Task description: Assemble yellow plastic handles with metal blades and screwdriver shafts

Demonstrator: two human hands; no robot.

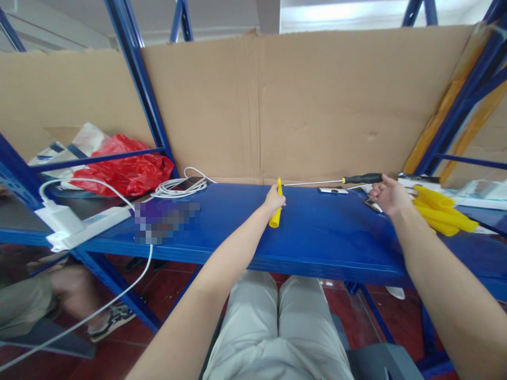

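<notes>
My left hand point(274, 198) is closed around a yellow tube-like piece point(274, 219), whose open round end points toward me over the blue shelf. In my right hand point(390, 195) is the black-and-yellow handle of a long screwdriver point(362, 179), gripped near its end. The thin metal shaft runs left, level, and its tip reaches the yellow piece just above my left fingers; whether it is inside or touching I cannot tell. Several similar yellow pieces point(443, 211) lie in a pile right of my right hand. A small dark object point(373, 205) lies under that hand.
The blue shelf point(229, 227) has a cardboard back panel point(317, 105). At left are a white power strip point(91, 227) with a plug, a coiled white cable point(178, 187) and a red plastic bag point(127, 163). A small flat item point(332, 190) lies behind. Another person's leg point(75, 290) shows lower left.
</notes>
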